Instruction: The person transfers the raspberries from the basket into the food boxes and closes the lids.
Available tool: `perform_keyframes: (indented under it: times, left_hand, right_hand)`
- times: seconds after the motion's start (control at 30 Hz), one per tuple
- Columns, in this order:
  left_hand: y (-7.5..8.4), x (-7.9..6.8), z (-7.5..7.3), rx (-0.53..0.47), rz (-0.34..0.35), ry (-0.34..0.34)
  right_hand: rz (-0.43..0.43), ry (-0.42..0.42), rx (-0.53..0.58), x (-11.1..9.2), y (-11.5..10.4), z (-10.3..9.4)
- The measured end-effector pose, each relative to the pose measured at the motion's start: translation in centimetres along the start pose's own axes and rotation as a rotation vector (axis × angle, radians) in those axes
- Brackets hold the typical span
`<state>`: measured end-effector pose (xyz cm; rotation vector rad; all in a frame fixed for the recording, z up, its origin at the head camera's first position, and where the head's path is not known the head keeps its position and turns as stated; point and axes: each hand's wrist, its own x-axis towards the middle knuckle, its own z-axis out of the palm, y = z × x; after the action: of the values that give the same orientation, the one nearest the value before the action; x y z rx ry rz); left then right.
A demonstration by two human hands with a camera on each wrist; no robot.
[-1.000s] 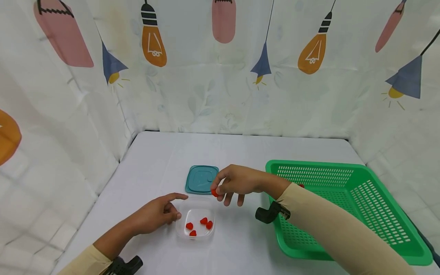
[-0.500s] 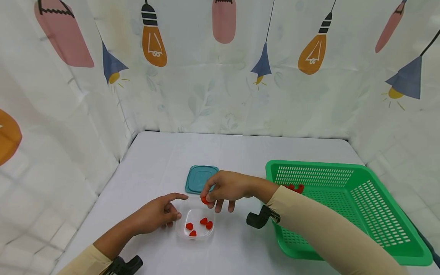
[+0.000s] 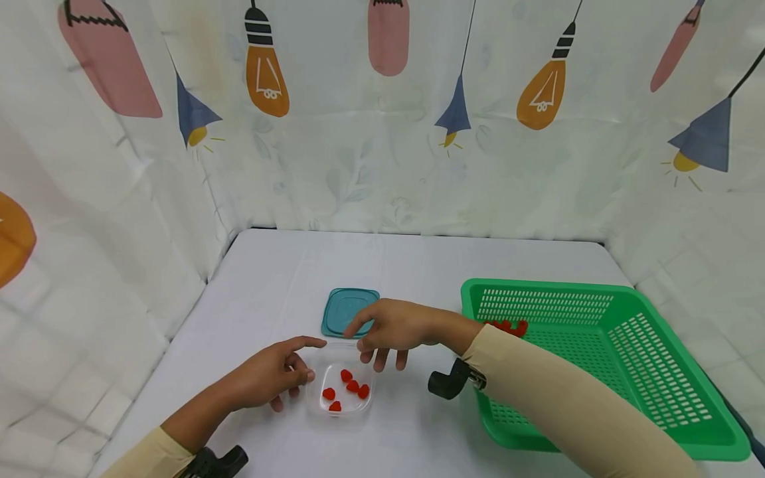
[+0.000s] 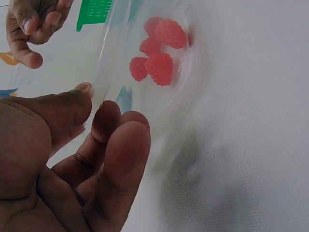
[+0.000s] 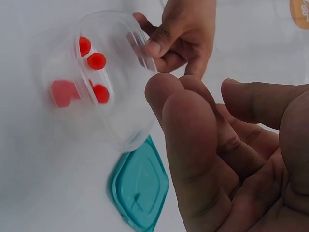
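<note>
Several red raspberries (image 3: pixel 352 386) lie inside a small clear plastic container (image 3: pixel 339 414), which has no lid on it. At its left side my left hand (image 3: pixel 271 373) holds the rim, with the index finger reaching along the far corner and the thumb lower down. The left wrist view shows the raspberries (image 4: pixel 159 69) through the clear wall. Above the container's far right corner hovers my right hand (image 3: pixel 399 324), fingers loosely bent and apart, holding nothing. Behind the container lies a teal square lid (image 3: pixel 343 307), partly covered by the right hand; it also shows in the right wrist view.
A large green perforated basket (image 3: pixel 597 392) stands on the right of the white-covered table (image 3: pixel 287 265). Red pieces (image 3: pixel 508 326) lie in it, partly hidden by the right sleeve. A patterned white curtain (image 3: pixel 382 172) encloses the back and sides.
My right hand moved left over the container and let go of a raspberry, which now lies inside with the others. The left hand stayed at the rim, its lower fingers shifting slightly.
</note>
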<state>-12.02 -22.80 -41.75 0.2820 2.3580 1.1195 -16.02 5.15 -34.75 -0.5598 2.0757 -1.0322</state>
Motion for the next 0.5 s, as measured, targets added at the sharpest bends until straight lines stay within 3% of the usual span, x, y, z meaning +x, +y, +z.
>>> perform_keyframes:
  times: [0.27,0.5]
  left_hand:
    - [0.2,-0.2,0.2,-0.028,-0.057,0.005]
    - [0.3,-0.2,0.2,-0.025,-0.054,0.007]
  right_hand:
    - [0.024,0.059,0.015,-1.3,1.1,-1.7]
    - [0.047,0.118,0.044,-3.2,2.5,-3.7]
